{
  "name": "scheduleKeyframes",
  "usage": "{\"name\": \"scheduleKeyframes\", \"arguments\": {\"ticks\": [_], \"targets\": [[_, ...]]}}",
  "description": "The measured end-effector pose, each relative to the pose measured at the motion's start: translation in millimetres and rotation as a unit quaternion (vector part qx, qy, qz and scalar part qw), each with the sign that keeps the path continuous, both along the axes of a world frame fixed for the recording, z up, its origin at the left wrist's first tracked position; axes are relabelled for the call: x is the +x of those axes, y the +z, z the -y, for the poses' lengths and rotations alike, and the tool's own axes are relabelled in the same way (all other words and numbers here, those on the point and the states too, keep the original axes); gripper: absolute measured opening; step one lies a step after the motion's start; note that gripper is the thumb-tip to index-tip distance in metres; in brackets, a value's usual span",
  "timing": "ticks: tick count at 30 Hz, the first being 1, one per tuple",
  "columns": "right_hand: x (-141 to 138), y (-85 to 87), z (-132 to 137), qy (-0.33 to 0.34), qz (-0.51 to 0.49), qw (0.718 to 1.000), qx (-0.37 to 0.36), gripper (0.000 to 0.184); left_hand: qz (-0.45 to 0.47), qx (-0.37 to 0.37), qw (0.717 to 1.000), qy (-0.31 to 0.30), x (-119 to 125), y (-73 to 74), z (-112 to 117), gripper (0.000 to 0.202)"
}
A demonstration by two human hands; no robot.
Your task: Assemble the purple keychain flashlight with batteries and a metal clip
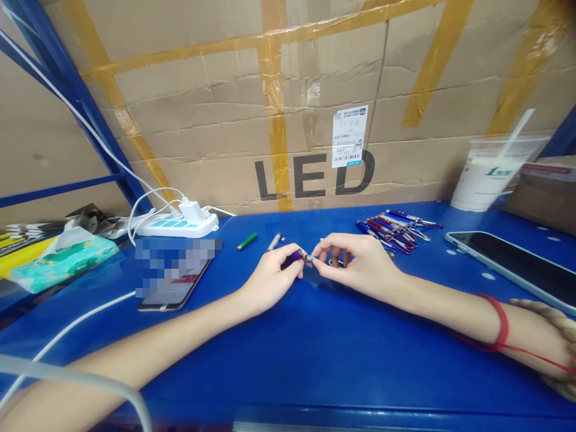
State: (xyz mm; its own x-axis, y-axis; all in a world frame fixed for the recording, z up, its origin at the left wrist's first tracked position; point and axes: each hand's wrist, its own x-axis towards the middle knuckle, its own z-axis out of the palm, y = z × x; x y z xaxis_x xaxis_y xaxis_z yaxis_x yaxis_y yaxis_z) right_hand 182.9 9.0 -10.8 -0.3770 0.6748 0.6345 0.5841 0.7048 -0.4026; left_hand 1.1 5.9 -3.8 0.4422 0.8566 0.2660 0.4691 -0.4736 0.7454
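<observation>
Head-worn view, facing forward and down

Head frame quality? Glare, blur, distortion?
Head view: glare streaks the central packing tape; head view: drink cup leans outward, probably wide-angle stretch; head view: pixelation masks part of the left smartphone; head view: small metal part between left hand and right hand looks soft.

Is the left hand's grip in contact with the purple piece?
Touching. The head view shows it: the left hand's grip closes on the purple piece, which sits between the thumb and curled fingers.
</observation>
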Motion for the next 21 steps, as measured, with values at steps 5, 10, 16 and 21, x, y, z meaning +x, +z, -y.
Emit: {"name": "scheduleKeyframes", "arguments": {"ticks": [5,10,16,21], "targets": [[0.6,-1.8,-0.1,0.034,0.017,0.998,0.048,0.007,-0.014,-0.007,1.0,0.0,1.7,2.2,1.7,0.014],[1.8,-2.4,-0.3,0.051,0.024,0.997,0.059,0.008,-0.023,-0.018,1.0,0.0,2.5,3.6,3.9,0.014],[1.9,-2.2,-0.5,0.053,0.019,0.996,0.063,0.008,-0.028,-0.027,0.999,0.0,3.8,5.5,4.7,0.015],[1.7,-2.2,0.1,0.049,0.018,0.997,0.064,0.008,-0.029,-0.029,0.999,-0.001,3.6,5.7,4.8,0.015]]}}
